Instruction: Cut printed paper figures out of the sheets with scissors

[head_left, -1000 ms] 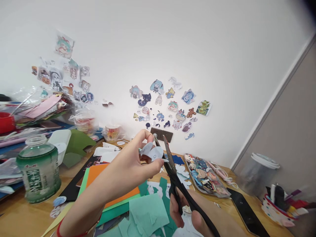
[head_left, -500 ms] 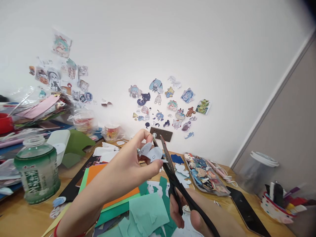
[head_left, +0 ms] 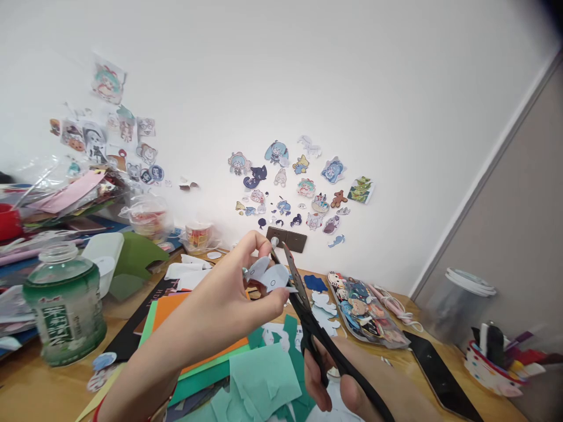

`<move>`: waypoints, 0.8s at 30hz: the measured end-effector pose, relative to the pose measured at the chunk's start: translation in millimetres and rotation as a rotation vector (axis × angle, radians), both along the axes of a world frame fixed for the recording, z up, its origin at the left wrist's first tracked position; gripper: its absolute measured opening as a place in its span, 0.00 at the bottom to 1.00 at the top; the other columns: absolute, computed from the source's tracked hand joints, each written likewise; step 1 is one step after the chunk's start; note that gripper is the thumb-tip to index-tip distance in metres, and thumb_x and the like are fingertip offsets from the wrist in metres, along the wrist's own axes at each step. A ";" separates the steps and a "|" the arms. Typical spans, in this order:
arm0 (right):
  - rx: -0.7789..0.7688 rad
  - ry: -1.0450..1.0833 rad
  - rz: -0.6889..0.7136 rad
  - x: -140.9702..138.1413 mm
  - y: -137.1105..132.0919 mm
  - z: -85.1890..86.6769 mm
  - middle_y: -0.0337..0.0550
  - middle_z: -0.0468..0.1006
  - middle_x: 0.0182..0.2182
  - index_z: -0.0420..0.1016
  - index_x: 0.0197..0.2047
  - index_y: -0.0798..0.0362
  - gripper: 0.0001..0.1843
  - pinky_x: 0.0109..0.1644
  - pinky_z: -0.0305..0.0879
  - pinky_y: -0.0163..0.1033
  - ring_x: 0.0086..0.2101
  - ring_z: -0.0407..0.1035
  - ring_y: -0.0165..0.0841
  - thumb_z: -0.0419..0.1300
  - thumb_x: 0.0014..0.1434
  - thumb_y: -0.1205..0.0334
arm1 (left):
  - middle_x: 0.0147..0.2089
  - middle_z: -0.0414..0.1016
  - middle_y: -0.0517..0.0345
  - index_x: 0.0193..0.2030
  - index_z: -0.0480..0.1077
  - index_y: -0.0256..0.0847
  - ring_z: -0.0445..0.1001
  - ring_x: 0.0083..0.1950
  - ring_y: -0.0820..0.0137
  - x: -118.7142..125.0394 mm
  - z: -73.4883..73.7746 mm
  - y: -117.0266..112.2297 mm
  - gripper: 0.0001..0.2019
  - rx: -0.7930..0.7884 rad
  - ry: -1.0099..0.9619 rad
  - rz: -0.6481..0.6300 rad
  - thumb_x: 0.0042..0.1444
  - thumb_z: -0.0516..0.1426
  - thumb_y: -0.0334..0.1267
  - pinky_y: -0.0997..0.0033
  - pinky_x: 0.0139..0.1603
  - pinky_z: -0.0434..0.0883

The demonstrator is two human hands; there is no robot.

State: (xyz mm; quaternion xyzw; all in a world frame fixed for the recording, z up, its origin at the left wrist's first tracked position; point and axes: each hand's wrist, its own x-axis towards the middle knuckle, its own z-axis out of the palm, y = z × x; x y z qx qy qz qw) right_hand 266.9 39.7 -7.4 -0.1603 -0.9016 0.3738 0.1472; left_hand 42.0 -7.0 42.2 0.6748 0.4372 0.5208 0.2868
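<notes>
1. Since the frame one second back: the paper cutout (head_left: 267,275) and the scissors (head_left: 308,319) have shifted slightly left and down in view; the blades have narrowed a little; the grips are unchanged.
2. Left hand (head_left: 229,305) — fingers closed in a pinch on the cutout, thumb on the near edge, index finger curled over the top. The cutout is pale grey-blue, held in the air above the desk (head_left: 35,387).
3. Right hand (head_left: 347,387) — fingers through the black handles, gripping the scissors. Blades partly open and pointing up, their edges meeting the right side of the cutout.
4. Below the hands: loose teal paper sheets (head_left: 259,375), an orange sheet (head_left: 176,308), white scraps.
5. Desk, left: green bottle (head_left: 64,308), no cap, standing upright.
6. Desk, right: sticker sheet (head_left: 365,310), and a dark phone (head_left: 440,375) lying flat just beside it.
7. Wall (head_left: 396,88) behind — two clusters of cartoon stickers; dark socket plate (head_left: 288,239) just above the desk edge.
</notes>
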 end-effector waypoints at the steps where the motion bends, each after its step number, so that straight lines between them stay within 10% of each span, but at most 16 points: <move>1: 0.010 0.001 0.006 0.0 0.6 -0.2 0.39 0.63 0.27 0.59 0.35 0.54 0.33 0.30 0.54 0.35 0.27 0.58 0.28 0.35 0.57 0.31 | 0.26 0.52 0.69 0.34 0.49 0.47 0.55 0.24 0.77 -0.1 0.0 0.1 0.14 0.001 0.006 -0.001 0.52 0.55 0.32 0.79 0.20 0.58; 24: -0.264 -0.028 -0.154 -5.6 -0.8 16.1 0.36 0.63 0.22 0.62 0.29 0.54 0.38 0.25 0.51 0.33 0.22 0.54 0.26 0.47 0.41 0.22 | 0.27 0.53 0.69 0.34 0.50 0.47 0.57 0.23 0.78 -2.2 -0.3 1.2 0.13 0.063 0.017 0.027 0.53 0.55 0.33 0.80 0.20 0.59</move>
